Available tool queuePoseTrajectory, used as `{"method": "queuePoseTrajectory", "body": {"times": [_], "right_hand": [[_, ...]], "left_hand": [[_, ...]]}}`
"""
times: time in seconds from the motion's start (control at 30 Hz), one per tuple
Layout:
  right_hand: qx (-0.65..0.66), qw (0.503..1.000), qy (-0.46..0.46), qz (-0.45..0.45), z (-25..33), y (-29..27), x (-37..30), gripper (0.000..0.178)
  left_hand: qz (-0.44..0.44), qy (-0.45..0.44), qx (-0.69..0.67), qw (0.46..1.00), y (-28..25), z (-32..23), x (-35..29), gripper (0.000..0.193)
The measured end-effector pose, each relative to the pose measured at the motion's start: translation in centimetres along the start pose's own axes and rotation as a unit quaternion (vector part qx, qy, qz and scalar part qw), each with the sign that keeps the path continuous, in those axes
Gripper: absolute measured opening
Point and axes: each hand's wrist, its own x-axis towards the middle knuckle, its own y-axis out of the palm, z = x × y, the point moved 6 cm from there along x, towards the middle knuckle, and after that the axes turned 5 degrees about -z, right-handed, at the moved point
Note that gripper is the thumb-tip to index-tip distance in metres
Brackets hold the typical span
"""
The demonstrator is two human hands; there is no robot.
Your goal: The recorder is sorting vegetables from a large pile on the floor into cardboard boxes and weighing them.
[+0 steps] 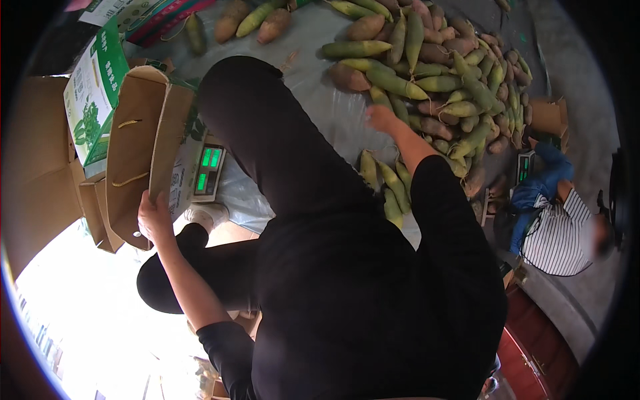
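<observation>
My left hand (155, 217) grips the near rim of an upright, open cardboard box (137, 143), with the thumb inside the edge. The box has cord loops on its inner wall, and its bottom is hidden from me. Beside it a scale (208, 171) shows lit green digits. My right hand (385, 121) is stretched out to the edge of a large heap of long green radishes (460, 93). One green radish (379, 97) lies right by its fingers. These are small and blurred, so whether they hold anything is unclear.
Reddish-brown roots (365, 28) are mixed into the heap on grey plastic sheeting (303, 90). A few loose radishes (393, 210) lie by my right forearm. A green-and-white carton (97, 93) stands beyond the open box. At the right, a person in a striped shirt (557, 233) sits near another scale (525, 167).
</observation>
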Motion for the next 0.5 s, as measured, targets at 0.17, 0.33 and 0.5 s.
{"method": "queuePoseTrajectory", "body": {"times": [0.17,0.33,0.5], "right_hand": [[-0.026,0.995,0.048,0.088,-5.3,7.3,-6.6,0.028],[-0.095,0.986,-0.024,0.137,-2.5,9.4,-7.7,0.034],[0.045,0.978,0.204,-0.018,-7.2,12.3,-9.0,0.044]], "left_hand": [[-0.001,0.011,-0.043,0.999,1.3,-0.4,0.7,0.022],[-0.014,0.006,-0.046,0.999,0.4,1.3,0.2,0.023],[0.003,0.03,-0.095,0.995,2.0,-0.3,0.9,0.024]]}}
